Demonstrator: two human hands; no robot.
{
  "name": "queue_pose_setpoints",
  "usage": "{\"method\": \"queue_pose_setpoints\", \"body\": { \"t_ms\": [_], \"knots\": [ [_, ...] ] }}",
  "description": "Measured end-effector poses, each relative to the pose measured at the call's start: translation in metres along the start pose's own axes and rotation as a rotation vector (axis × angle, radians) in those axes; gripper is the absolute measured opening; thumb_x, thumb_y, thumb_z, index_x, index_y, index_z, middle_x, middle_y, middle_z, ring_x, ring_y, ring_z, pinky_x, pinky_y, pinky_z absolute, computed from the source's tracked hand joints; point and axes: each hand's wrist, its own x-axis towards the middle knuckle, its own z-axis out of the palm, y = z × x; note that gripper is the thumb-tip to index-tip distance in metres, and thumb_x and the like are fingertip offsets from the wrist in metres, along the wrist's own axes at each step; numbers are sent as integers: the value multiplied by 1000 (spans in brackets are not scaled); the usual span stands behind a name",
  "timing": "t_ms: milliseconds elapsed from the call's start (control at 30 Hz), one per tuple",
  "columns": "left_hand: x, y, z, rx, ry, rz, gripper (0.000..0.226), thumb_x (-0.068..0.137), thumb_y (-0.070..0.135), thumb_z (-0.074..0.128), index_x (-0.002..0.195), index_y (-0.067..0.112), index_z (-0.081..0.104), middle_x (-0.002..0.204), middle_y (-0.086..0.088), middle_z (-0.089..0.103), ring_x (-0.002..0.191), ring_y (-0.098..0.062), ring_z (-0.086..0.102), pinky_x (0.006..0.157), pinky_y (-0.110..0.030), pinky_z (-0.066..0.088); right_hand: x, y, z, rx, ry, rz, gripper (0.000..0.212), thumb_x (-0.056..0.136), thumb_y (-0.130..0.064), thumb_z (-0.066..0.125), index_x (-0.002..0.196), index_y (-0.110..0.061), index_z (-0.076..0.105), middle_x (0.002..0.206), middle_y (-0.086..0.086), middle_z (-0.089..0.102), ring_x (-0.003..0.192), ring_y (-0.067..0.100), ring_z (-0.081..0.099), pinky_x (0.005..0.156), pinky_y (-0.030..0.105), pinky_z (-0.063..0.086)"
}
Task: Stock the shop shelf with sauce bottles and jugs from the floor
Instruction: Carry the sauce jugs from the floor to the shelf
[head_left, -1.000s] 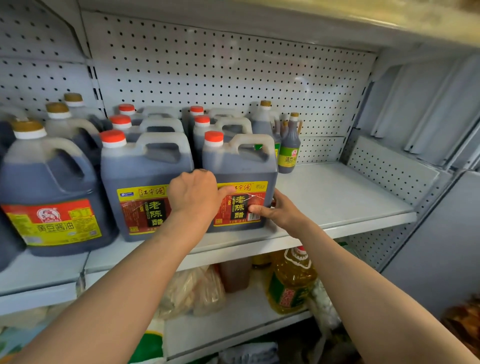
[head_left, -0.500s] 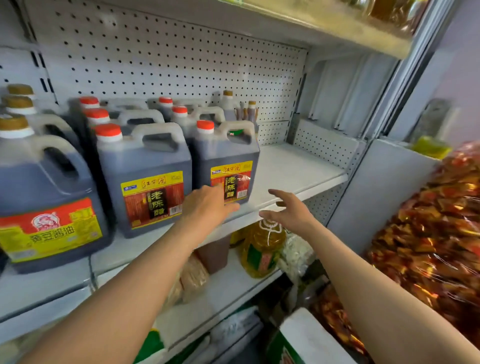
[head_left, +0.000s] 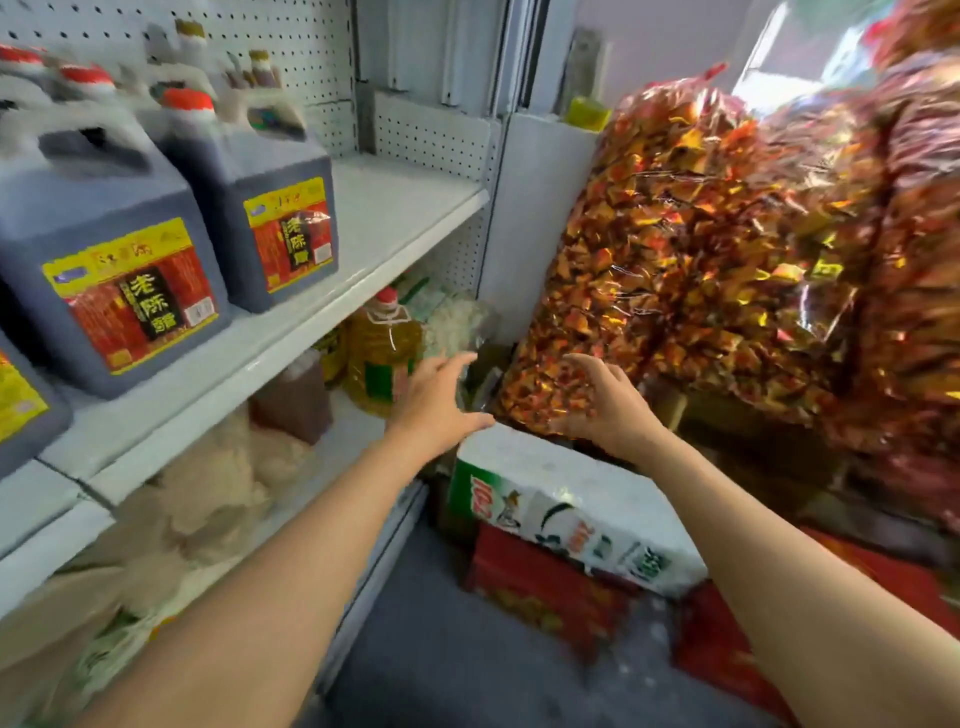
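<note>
Both hands empty, held in mid-frame below the shelf (head_left: 395, 208); left hand (head_left: 436, 400) at centre, fingers spread and relaxed, grip released, holding nothing; right hand (head_left: 605, 400) just right of it, fingers loosely curved, grip likewise released, nothing in it; the two hands apart, neither touching any object.

Shelf at left of frame, white, pegboard back; two dark jugs with red-and-yellow labels fully readable at its front edge: near jug (head_left: 111, 270) at far left, second jug (head_left: 265, 208) beside it toward centre, upright, side by side; a third jug with a yellow label (head_left: 18, 400) cut off by the left frame edge; three red caps (head_left: 187, 98) visible in the blurred upper left, rows behind not countable; two small bottles (head_left: 260, 67) at the back, blurred.

Lower shelf, centre-left: one oil bottle (head_left: 382, 353), yellow with red cap; one brown container (head_left: 293, 400) left of it; pale bagged goods (head_left: 218, 493) further left.

Floor, lower centre: one green-and-white carton (head_left: 566, 499) lying on a red box (head_left: 540, 587); large bags of wrapped sweets (head_left: 701, 260) filling the right of frame.
</note>
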Motion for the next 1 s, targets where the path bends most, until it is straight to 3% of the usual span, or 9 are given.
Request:
{"method": "queue_pose_setpoints", "body": {
  "t_ms": [133, 433, 700, 833, 1000],
  "knots": [
    [-18, 39, 34, -24, -76, 115, 89, 75, 42, 82, 150, 29, 37, 149, -6, 40, 137, -26, 39, 107, -37, 37, -63, 29, -19, -12, 44, 137, 92, 76, -35, 86, 151, -29, 33, 149, 9, 38, 138, 25, 36, 111, 31, 33],
    [-97, 139, 98, -53, -242, 267, 96, 76, 43, 82, 153, 20, 29, 154, -7, 31, 140, -26, 35, 111, -41, 37, -220, 86, -63, 21, 187, 352, 90, 72, -36, 88, 148, -32, 39, 149, 8, 36, 138, 26, 39, 115, 39, 38],
    [-237, 212, 163, 62, -356, 436, 95, 73, 52, 81, 151, 30, 31, 152, -7, 33, 138, -34, 34, 110, -50, 39, -413, 120, -79, -88, 283, 512, 91, 70, -41, 89, 147, -34, 41, 139, 10, 44, 129, 31, 46, 110, 41, 41],
    [-312, 239, 186, 19, -408, 514, 95, 73, 48, 83, 151, 29, 32, 151, -12, 34, 140, -34, 30, 115, -46, 30, -511, 128, -76, -79, 311, 592, 89, 72, -40, 87, 147, -35, 40, 142, 10, 41, 133, 30, 41, 110, 40, 38],
    [-392, 264, 216, -16, -441, 572, 92, 72, 48, 83, 148, 32, 35, 150, -10, 33, 140, -33, 31, 114, -50, 34, -613, 139, -68, -71, 338, 671, 91, 71, -41, 87, 148, -32, 40, 144, 9, 40, 137, 29, 37, 111, 41, 39]
  ]
}}
